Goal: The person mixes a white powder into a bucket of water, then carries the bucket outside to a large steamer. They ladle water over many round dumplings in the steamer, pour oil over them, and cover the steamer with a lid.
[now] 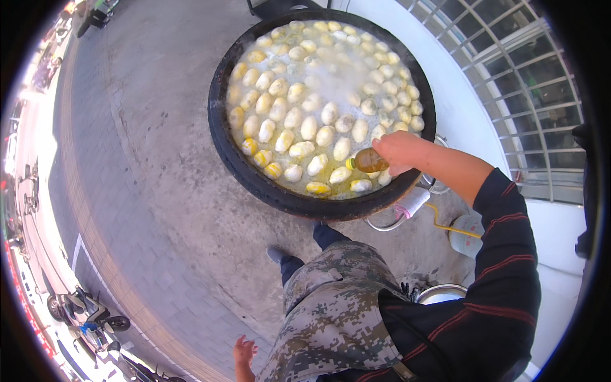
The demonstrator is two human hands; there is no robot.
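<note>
A wide black round pan (277, 198) full of pale and yellow oval buns or dumplings (308, 128) in bubbling liquid stands before me, steam rising over its far part. My right hand (401, 150) grips a small clear plastic bottle (371, 161) of amber liquid, possibly oil. The bottle lies nearly level above the near right part of the pan, its yellow-green neck end pointing left. Whether liquid flows from it I cannot tell. Low at my left side, away from the pan, my left hand (245, 349) hangs with its fingers apart and nothing in them.
A rolled cloth (412, 203) hangs by the metal ring handle near the pan's right rim. A yellow hose (448, 227) runs to a pale gas cylinder (465, 236). A metal basin (441, 292) stands beside me. Barred windows line the white wall (453, 86); scooters (86, 310) are parked at left.
</note>
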